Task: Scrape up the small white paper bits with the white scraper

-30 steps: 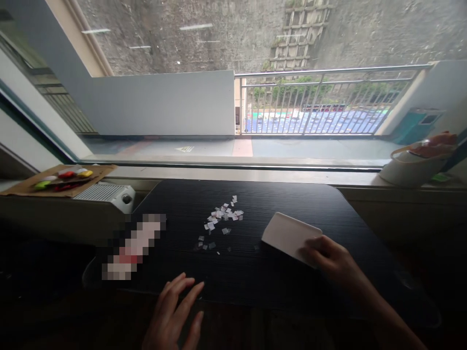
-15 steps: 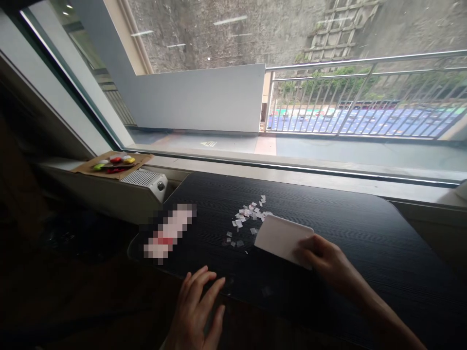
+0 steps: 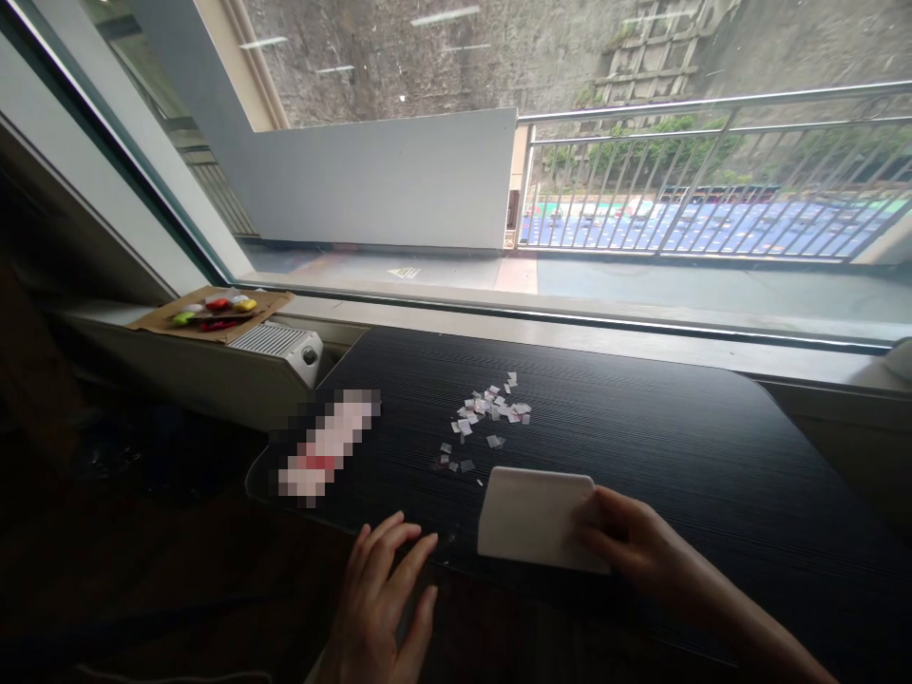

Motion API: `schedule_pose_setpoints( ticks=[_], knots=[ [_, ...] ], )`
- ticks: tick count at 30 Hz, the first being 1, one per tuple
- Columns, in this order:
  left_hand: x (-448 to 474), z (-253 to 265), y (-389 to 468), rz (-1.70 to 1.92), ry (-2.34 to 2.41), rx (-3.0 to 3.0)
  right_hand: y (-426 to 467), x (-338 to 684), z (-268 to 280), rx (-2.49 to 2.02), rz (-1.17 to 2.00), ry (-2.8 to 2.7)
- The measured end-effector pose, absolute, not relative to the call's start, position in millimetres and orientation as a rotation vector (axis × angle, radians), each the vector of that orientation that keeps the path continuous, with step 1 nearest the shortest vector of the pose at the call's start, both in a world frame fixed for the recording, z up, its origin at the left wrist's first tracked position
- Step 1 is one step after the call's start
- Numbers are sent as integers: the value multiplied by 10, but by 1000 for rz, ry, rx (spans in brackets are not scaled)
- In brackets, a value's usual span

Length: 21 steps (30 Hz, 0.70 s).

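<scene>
The right hand [image 3: 618, 532] gripped the right end of a flat, white, round-cornered rectangular piece [image 3: 531, 518], material unclear, near the front edge of a black, wood-grained table [image 3: 641, 418]. Small white and translucent square scraps [image 3: 490, 405] lay scattered beyond the piece. A pale sill [image 3: 570, 337] ran under a large window behind; brown cardboard [image 3: 158, 318] lay far left. Right fingers: closed on the piece. Left hand [image 3: 385, 598]: loosely open, fingers spread, holding nothing; table contact could not be determined.
</scene>
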<state>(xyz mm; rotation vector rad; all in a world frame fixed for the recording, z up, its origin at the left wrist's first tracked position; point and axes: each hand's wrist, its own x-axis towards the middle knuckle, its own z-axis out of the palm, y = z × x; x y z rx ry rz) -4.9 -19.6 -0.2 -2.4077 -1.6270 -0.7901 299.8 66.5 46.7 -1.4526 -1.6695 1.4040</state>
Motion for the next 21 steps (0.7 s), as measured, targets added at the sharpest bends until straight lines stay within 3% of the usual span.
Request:
schedule_pose_setpoints(
  ticks=[7, 21],
  knots=[
    [-49, -5, -206, -777, -1622, -2422, 374, 3243, 349, -1638, 1181, -1476],
    [-16, 66, -223, -765, -1636, -2423, 190, 3059, 337, -1546, 1400, -1470]
  ],
)
